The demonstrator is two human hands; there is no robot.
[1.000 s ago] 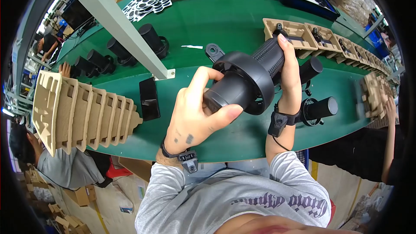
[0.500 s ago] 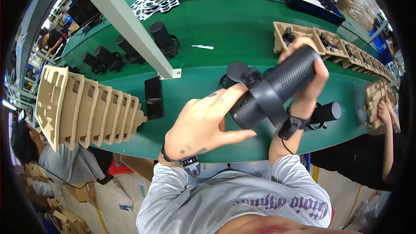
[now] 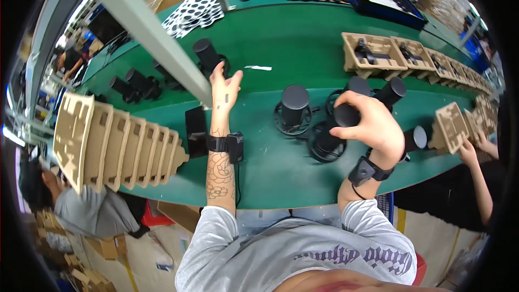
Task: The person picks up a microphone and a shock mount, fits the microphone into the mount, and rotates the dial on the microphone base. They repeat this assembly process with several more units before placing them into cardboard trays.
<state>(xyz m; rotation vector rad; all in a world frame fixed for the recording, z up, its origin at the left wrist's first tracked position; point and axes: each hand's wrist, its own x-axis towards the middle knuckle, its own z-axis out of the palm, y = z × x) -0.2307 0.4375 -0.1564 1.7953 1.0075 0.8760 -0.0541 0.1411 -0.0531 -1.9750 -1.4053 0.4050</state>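
My right hand (image 3: 377, 124) is closed round the top of a black cylindrical microphone (image 3: 327, 141), which stands upright on its round base on the green table. More of these microphones are close by: one upright microphone (image 3: 295, 103) to its left, another (image 3: 357, 85) behind it and a tilted one (image 3: 393, 91) to the right. My left hand (image 3: 223, 91) reaches far forward, its fingers apart and empty. Just beyond its fingertips is a dark microphone (image 3: 205, 53) on the far strip of the table; whether they touch it I cannot tell.
Left of me lies a long nested stack of brown pulp trays (image 3: 116, 143), beside a black flat box (image 3: 196, 132). A grey metal post (image 3: 157, 38) rises near my left hand. Filled pulp trays (image 3: 373, 54) line the back right. At right, a co-worker's hands (image 3: 469, 151) hold a tray.
The microphone, tilted in the air between both hands before, now stands on the table under my right hand. My left hand has let go of it and moved forward and left.
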